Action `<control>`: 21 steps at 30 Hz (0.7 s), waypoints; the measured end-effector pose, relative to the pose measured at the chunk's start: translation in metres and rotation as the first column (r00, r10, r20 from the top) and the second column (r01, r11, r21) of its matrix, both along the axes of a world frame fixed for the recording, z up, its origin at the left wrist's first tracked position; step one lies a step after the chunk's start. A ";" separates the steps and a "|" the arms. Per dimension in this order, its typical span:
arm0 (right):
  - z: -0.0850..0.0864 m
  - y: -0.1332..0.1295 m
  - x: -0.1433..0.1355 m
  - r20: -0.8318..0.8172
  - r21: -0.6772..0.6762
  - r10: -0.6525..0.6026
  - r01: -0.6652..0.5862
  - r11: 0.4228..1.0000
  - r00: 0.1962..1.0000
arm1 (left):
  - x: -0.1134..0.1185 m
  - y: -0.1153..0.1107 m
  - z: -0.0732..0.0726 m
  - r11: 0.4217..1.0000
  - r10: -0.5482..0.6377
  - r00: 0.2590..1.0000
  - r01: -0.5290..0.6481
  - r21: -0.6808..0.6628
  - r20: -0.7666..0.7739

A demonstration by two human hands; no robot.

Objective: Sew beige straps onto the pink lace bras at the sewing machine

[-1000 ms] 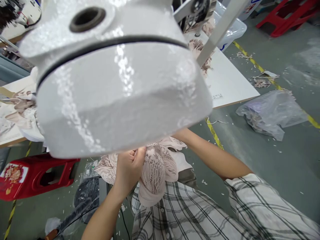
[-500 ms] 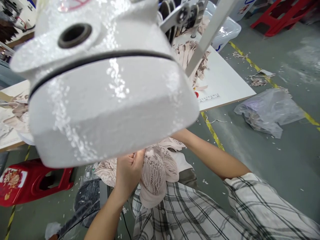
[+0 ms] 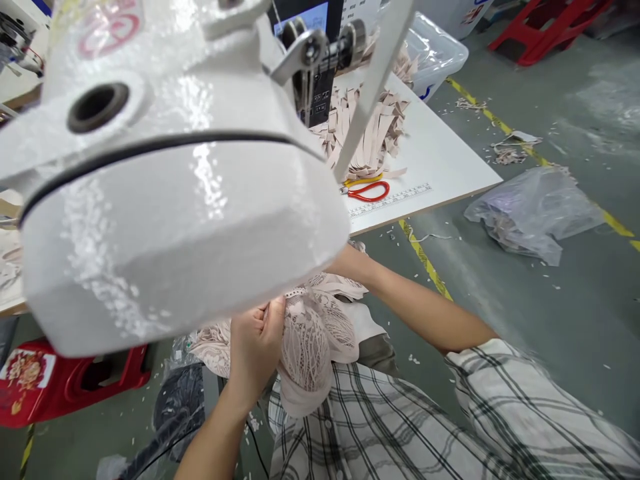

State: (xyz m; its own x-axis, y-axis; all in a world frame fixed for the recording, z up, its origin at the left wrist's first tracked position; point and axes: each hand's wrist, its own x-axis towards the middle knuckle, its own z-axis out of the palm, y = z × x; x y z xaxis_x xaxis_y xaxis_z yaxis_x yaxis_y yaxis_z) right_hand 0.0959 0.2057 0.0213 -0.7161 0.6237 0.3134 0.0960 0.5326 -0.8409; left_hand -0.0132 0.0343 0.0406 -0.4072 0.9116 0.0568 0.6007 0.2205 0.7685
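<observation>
A pale pink lace garment (image 3: 307, 347) hangs over my lap, its upper edge running under the head of a white sewing machine (image 3: 185, 233). My left hand (image 3: 257, 340) is closed on the lace near that edge, thumb on top and fingers curled. Behind the machine head my right hand is hidden; only its forearm (image 3: 400, 293) shows, reaching in from the right. The needle area is out of sight behind the machine head.
On the white table (image 3: 450, 160) lie a heap of beige fabric strips (image 3: 373, 133), red-handled scissors (image 3: 370, 192) and a ruler (image 3: 395, 199). A clear plastic bin (image 3: 437, 53) stands behind. Red stools (image 3: 30, 380) and a plastic bag (image 3: 537, 210) are on the floor.
The view has shifted, so the machine head appears further left and lower, and the scissors and a control panel have come into sight. My left hand keeps its hold on the lace.
</observation>
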 end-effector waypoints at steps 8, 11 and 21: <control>-0.005 0.002 -0.001 -0.013 -0.049 0.013 -0.013 0.999 1.000 | 0.002 -0.001 0.004 1.000 -0.004 0.999 0.003 -0.018 -0.039; -0.021 0.007 -0.006 -0.065 -0.030 0.024 -0.027 0.999 0.998 | 0.001 -0.004 0.003 1.000 -0.028 0.996 0.027 -0.013 -0.090; -0.033 0.004 -0.009 -0.136 0.015 -0.023 0.026 1.000 0.990 | -0.007 -0.017 -0.008 0.999 -0.020 0.972 0.029 0.036 -0.233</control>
